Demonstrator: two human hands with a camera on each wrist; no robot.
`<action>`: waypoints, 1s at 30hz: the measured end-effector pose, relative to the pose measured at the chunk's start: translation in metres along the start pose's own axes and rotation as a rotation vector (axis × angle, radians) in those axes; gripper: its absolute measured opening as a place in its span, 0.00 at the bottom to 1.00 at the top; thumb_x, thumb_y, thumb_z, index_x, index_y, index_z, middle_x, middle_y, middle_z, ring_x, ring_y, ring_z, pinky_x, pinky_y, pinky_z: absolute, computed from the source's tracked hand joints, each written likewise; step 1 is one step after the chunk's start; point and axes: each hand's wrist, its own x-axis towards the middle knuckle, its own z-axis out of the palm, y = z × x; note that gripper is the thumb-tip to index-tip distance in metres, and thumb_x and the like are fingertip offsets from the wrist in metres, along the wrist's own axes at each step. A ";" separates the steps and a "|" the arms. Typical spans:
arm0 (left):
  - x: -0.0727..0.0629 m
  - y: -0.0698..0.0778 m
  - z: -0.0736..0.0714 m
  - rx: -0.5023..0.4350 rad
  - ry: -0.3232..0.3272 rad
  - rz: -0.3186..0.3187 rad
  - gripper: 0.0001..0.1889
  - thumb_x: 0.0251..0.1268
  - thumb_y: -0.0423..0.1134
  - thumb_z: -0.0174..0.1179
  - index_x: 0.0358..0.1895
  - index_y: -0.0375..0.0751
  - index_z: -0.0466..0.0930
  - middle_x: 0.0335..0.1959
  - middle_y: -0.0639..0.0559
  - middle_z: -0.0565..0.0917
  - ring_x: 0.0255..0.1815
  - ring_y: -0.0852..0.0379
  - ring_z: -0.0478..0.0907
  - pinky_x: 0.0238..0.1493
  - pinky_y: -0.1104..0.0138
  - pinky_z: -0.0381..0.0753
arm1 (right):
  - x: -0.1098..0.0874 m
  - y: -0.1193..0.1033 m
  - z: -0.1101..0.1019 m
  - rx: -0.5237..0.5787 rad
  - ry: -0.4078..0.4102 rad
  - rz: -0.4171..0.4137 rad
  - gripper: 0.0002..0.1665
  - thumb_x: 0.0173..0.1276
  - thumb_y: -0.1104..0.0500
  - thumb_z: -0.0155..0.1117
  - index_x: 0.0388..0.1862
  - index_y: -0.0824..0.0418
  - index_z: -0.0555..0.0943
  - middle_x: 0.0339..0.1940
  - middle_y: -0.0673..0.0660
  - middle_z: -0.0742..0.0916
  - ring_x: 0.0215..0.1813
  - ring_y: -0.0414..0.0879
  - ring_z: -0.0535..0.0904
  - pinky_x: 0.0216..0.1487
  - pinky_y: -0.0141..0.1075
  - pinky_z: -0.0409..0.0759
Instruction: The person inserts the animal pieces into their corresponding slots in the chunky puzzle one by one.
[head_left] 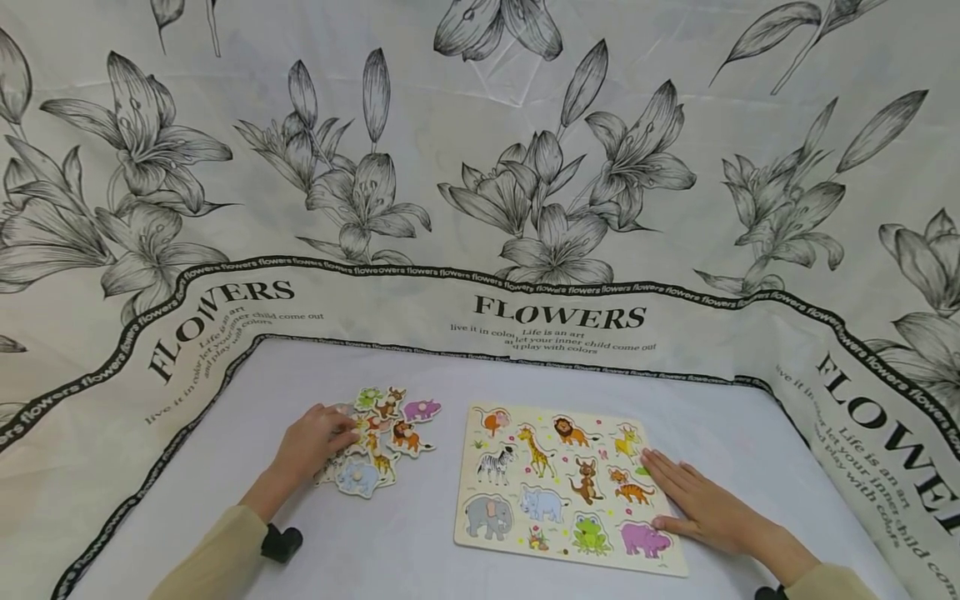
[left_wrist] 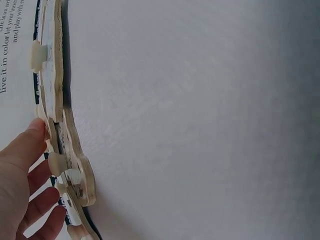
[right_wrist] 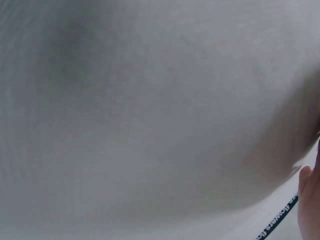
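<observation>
Flower-printed cloth backs a white tabletop. Your left hand is at the pile of animal pieces, thumb at a piece's edge, fingers bent; whether it pinches one, cannot tell. Key relation: the puzzle board lies right of that hand, across a gap, long axis roughly left to right, right end slightly nearer you. Your right hand, fingers straight, rests at its right edge, well apart from the pile.
</observation>
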 end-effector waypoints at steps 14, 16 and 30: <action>0.000 0.001 -0.001 -0.036 -0.008 -0.029 0.11 0.54 0.44 0.69 0.37 0.41 0.87 0.29 0.53 0.85 0.34 0.57 0.75 0.37 0.60 0.78 | -0.001 0.002 0.002 0.011 -0.013 0.016 0.47 0.67 0.38 0.57 0.75 0.63 0.57 0.74 0.62 0.66 0.75 0.24 0.28 0.69 0.17 0.23; 0.000 0.001 -0.001 -0.045 -0.003 -0.029 0.11 0.54 0.44 0.69 0.37 0.41 0.87 0.29 0.53 0.85 0.34 0.57 0.75 0.38 0.60 0.78 | -0.001 0.003 0.003 0.013 -0.020 0.024 0.47 0.67 0.38 0.57 0.75 0.63 0.57 0.74 0.62 0.66 0.75 0.23 0.28 0.69 0.17 0.23; -0.005 0.015 -0.005 -0.128 0.088 0.029 0.09 0.53 0.40 0.70 0.35 0.40 0.86 0.31 0.53 0.85 0.35 0.57 0.77 0.39 0.61 0.79 | -0.001 0.004 0.005 -0.004 0.017 -0.002 0.48 0.66 0.39 0.59 0.74 0.64 0.57 0.74 0.61 0.67 0.76 0.25 0.30 0.70 0.17 0.25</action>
